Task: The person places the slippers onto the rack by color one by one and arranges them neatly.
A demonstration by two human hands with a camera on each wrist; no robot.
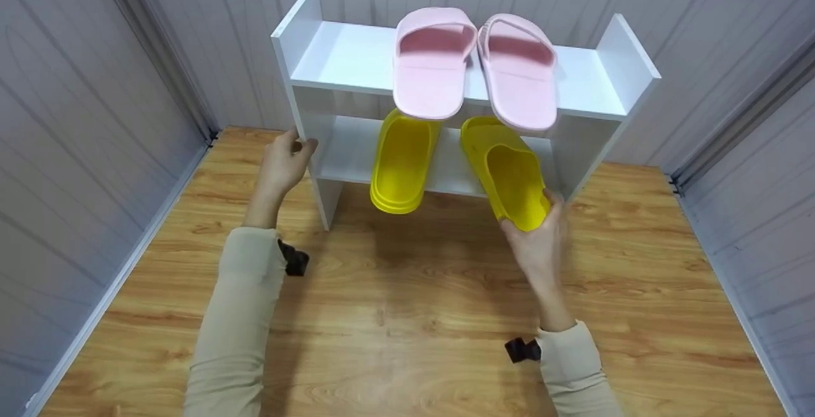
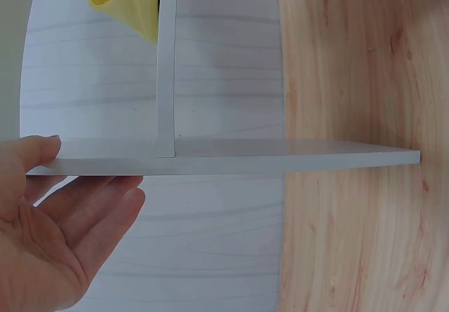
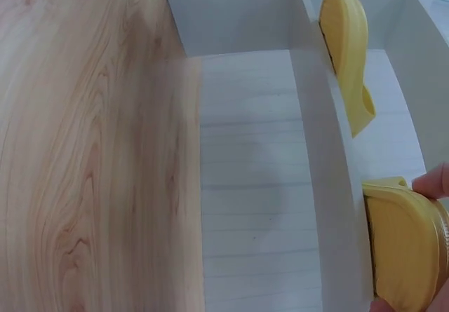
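Note:
A white two-tier shoe rack point(image 1: 624, 79) stands on the wooden floor. My left hand point(image 1: 286, 162) grips the front edge of its left side panel; in the left wrist view the thumb lies on the inner face and the fingers point(image 2: 105, 207) on the outer one. With my right hand point(image 1: 538, 239) I hold the heel end of the right yellow slipper point(image 1: 516, 181), thumb and fingers on opposite sides. That slipper sits on the lower shelf, toe inward and turned at an angle. The left yellow slipper point(image 1: 401, 169) rests beside it, its heel jutting past the shelf edge.
Two pink slippers point(image 1: 433, 73) lie on the upper shelf, heels overhanging its front edge. Pale panel walls point(image 1: 76, 118) stand at the left, right and back. Wooden floor point(image 1: 395, 328) stretches in front of the rack.

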